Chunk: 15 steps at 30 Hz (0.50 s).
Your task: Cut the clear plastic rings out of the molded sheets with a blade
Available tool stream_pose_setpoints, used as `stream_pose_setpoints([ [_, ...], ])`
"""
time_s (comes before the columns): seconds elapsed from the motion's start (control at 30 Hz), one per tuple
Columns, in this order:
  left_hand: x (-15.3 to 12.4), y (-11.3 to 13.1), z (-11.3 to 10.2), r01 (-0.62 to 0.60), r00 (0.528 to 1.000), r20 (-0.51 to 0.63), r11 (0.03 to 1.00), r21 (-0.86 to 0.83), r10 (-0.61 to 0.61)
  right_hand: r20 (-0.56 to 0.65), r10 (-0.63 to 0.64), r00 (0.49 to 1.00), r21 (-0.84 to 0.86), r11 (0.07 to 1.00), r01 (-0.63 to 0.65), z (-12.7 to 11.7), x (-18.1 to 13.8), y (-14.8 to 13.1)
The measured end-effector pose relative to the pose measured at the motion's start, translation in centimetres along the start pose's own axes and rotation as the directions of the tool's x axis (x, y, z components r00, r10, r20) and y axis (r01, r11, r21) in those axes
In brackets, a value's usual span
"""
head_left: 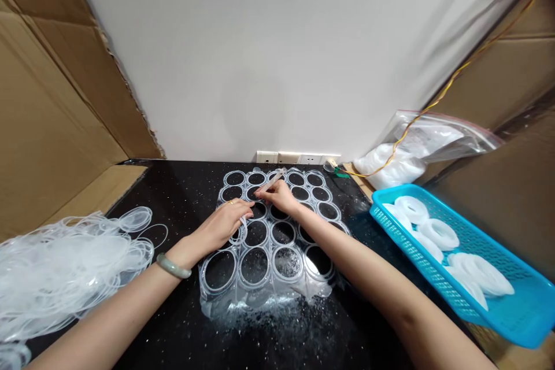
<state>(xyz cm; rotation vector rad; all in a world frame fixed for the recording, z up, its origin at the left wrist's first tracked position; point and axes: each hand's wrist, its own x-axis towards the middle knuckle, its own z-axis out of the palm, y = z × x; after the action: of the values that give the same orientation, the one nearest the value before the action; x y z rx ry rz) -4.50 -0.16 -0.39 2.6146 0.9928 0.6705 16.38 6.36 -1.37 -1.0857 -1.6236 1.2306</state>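
Observation:
A translucent moulded plastic sheet (271, 243) with rows of round openings lies on the dark speckled worktop. My left hand (223, 224) rests over its left-middle part, fingers curled, with a few thin clear plastic rings (239, 236) hanging beneath them. My right hand (280, 196) is closed around a slim pale pen-like tool (274, 179), which slants up to the right above the rear rows. Its exact kind cannot be made out. The fingertips of both hands nearly meet over one opening. Both hands hide parts of the sheet.
A heap of clear plastic rings (73, 269) lies at the left. On the right stands a blue basket (511, 295) with several stacks of white rings (437, 234). Behind it is a plastic bag (394, 162). Cardboard (52, 104) flanks the worktop; sockets (288, 158) and a yellow wire (455, 73) are at the wall.

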Motion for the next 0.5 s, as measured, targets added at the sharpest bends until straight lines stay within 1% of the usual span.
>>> stream_pose_setpoints([
  [0.13, 0.1, 0.3, 0.0, -0.006, 1.0, 0.001, 1.0, -0.008, 0.006, -0.001, -0.001, 1.0, -0.023, 1.0, 0.001, -0.1, 0.2, 0.3],
  [0.33, 0.3, 0.8, -0.4, 0.007, 1.0, 0.024, 1.0, -0.004, -0.007, 0.015, -0.013, 1.0, 0.029, 0.999, 0.013, -0.1, 0.0, 0.4],
  [0.5, 0.5, 1.1, -0.1, 0.02, 1.0, -0.006, 1.0, -0.003, -0.02, 0.017, -0.031, 0.999, -0.036, 0.999, 0.032, -0.1, 0.0, 0.6],
])
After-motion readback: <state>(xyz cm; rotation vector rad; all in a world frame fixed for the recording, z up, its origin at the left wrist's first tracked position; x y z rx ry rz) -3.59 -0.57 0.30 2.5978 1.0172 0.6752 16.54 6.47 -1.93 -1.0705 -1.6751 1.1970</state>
